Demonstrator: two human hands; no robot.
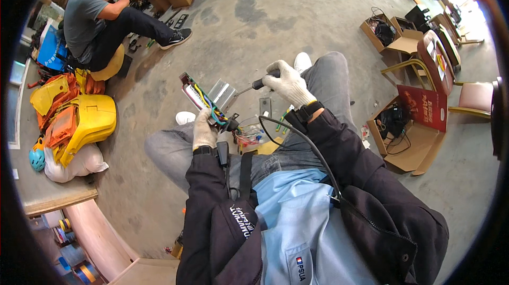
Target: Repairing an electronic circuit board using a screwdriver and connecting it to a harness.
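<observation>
While the left hand (204, 131) grips electronics (196, 95), the right hand (289, 82) clasps a screwdriver (257, 84).

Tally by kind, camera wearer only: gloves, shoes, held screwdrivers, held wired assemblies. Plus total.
White gloves: 2
White shoes: 2
Screwdriver: 1
Wired assembly: 1
Total: 6
</observation>
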